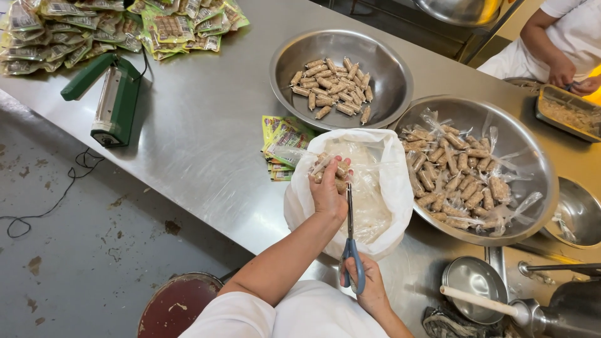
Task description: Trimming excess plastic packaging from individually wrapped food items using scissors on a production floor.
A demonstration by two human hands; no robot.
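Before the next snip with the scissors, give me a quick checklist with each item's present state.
1. Left hand grips the clear packet of brown rolls: ok.
2. Right hand holds the blue-handled scissors: ok.
3. Blade tips reach the packet: ok.
4. Fingers clear of the blades: cannot tell.
5. White bag open beneath the cut: ok.
6. Bowl of wrapped rolls beside the bag: ok.

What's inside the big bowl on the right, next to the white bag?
The right bowl holds a pile of brown snack rolls in clear plastic wraps, loose wrap ends sticking up. The bowl's bottom under the pile is covered, so anything beneath cannot be seen.
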